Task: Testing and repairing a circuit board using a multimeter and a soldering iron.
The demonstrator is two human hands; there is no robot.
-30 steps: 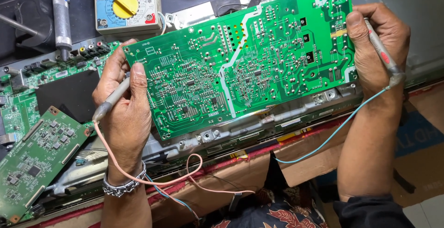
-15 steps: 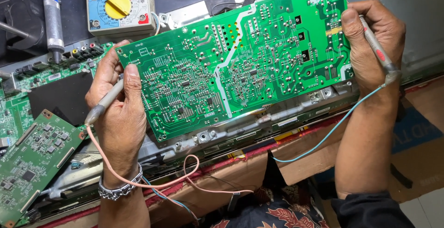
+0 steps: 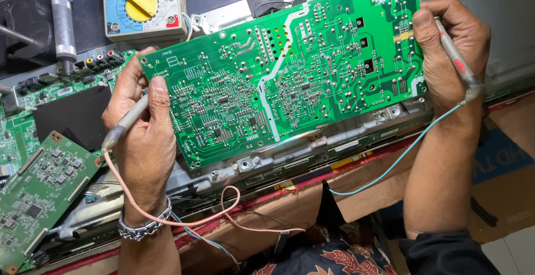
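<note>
Partly cropped, the meter [image 3: 144,6] sits at eleven o'clock — both hands, left [image 3: 142,133] and right [image 3: 452,52], pinch probes against the board [image 3: 290,69], tips seemingly hidden.

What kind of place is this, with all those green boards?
Probably an electronics repair bench. A large green circuit board is held up by the left hand and the right hand, each also gripping a wired test probe. A meter with a yellow dial and a soldering iron lie behind.

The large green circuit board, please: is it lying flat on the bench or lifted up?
Lifted: the large green circuit board is tilted, gripped at its ends by the left hand and right hand, solder side up.
</note>
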